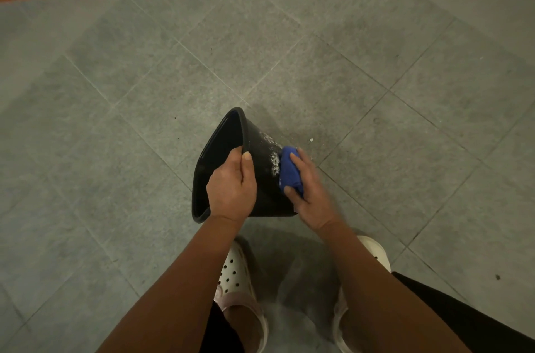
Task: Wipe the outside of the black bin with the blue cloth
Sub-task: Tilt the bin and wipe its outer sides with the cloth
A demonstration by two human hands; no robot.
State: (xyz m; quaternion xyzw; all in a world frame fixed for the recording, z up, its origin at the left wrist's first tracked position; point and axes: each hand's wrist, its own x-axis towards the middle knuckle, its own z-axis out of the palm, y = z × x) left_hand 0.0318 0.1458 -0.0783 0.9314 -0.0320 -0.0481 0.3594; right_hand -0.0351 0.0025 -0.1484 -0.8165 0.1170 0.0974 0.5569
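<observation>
Black bin [269, 193] lies tilted at the centre of the view, mouth toward 9 o'clock, base toward 3 o'clock. The left hand [231, 193] grips its rim. The right hand [309, 196] clutches the blue cloth [289, 170] against the outer wall. White residue [272, 150] lies at 11 o'clock from the cloth, nearest the right hand. No brand, label or writing is legible.

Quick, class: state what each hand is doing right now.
Left hand: grips the rim of the black plastic bin.
Right hand: holds the bunched blue cloth against it.
</observation>
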